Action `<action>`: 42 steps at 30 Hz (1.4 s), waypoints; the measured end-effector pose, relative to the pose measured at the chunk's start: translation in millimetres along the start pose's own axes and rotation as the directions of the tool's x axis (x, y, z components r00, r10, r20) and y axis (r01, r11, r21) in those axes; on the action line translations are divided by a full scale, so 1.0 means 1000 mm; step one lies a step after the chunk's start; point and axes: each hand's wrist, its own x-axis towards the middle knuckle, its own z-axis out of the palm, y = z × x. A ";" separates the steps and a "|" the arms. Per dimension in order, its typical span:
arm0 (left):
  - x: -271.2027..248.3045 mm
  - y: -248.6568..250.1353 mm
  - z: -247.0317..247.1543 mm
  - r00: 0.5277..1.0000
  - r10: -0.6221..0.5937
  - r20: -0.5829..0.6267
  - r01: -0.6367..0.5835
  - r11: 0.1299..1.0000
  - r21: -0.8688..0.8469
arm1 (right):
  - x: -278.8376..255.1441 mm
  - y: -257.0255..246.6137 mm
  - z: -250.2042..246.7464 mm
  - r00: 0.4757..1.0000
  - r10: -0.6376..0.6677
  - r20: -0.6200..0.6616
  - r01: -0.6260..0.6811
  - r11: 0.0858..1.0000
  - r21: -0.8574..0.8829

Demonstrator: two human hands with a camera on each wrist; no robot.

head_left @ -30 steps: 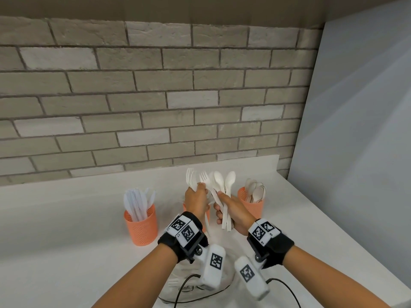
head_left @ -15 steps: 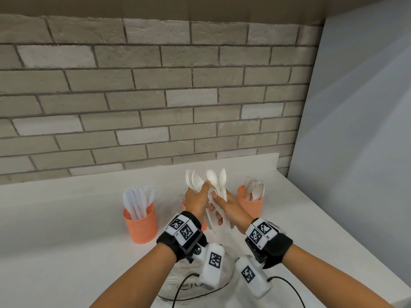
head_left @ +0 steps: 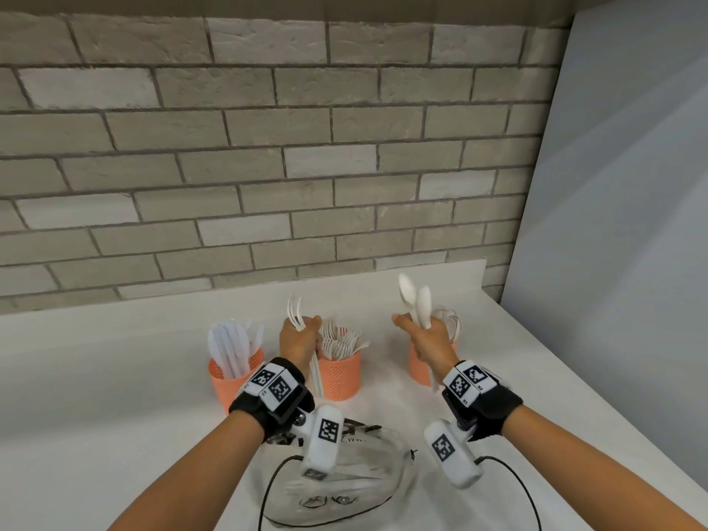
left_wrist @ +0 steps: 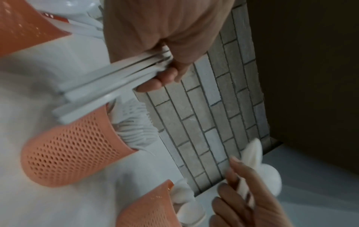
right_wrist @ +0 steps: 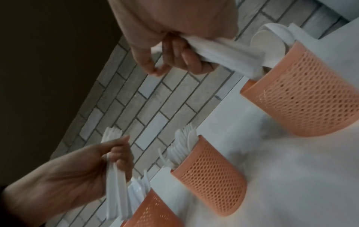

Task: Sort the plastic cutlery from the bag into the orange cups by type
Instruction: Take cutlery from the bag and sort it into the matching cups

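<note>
White bench [head_left: 95, 377] nearest holds the clear bag [head_left: 344, 477]. Beyond it, left hand [head_left: 300, 341] grips upright forks [head_left: 295, 310] beside the middle cup [head_left: 339, 373]; right hand [head_left: 429, 341] clutches spoons [head_left: 415, 300] above the right cup [head_left: 417, 367].

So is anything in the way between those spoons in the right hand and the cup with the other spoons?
Nothing visible blocks them. The right hand holds the spoons directly above and in front of the spoon cup, whose open top already holds spoons but has room at the rim.
</note>
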 end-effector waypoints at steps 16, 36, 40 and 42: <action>0.044 0.045 0.020 0.983 0.154 -0.103 -0.173 0.962 -0.210 | 0.079 0.003 -0.032 0.975 -0.081 -0.205 0.131 0.961 0.245; 0.055 -0.012 0.045 0.977 0.188 -0.101 -0.187 0.982 0.024 | 0.091 0.056 -0.004 0.985 -0.132 -0.112 0.131 0.991 -0.018; 0.058 -0.016 0.043 0.965 0.217 -0.147 -0.215 0.976 0.033 | 0.088 0.050 -0.009 0.965 -0.257 -0.049 0.248 0.959 -0.135; 0.057 -0.019 0.044 0.950 0.279 -0.141 -0.268 0.959 0.093 | 0.087 0.048 -0.013 0.952 -0.305 0.034 0.301 0.905 -0.300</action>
